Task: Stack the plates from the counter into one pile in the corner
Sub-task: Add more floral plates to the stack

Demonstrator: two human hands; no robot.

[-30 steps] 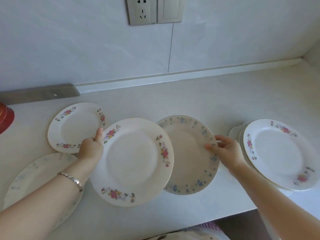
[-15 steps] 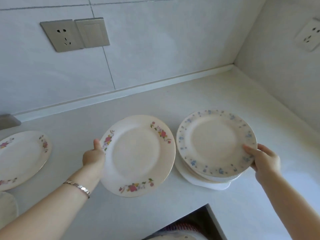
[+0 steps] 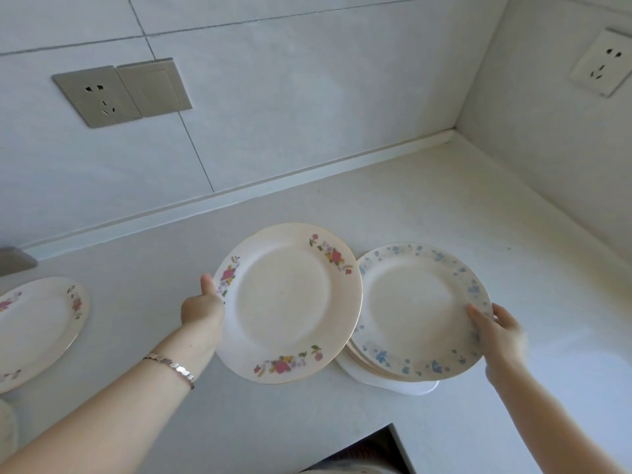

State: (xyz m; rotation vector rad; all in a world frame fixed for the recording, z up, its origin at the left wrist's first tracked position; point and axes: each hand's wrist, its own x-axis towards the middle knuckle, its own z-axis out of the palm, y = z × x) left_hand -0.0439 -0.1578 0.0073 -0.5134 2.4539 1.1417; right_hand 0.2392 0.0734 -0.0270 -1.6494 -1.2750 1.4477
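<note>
Left hand [image 3: 201, 309] grips round cream pink-flowered plate [image 3: 287, 302] above white counter [image 3: 444, 206]; right hand [image 3: 497, 335] pinches round blue-flowered plate [image 3: 417, 302] topping pile [image 3: 393, 383].

The middle plate [image 3: 287, 302] is cream, with clusters of pink, red and yellow flowers and green leaves on its rim and a thin gold edge. The right plate [image 3: 417, 309] is cream, its rim scattered with small blue flowers. The bottom plate [image 3: 393, 384] under it is plain white. The left plate [image 3: 37, 330] is cream with pink flowers. The table [image 3: 444, 206] is off-white and the wall [image 3: 307, 80] has pale grey-white tiles. The upper-left socket [image 3: 97, 97] is silver-grey, the upper-right socket [image 3: 602, 63] white. The bracelet [image 3: 171, 366] is silver.
</note>
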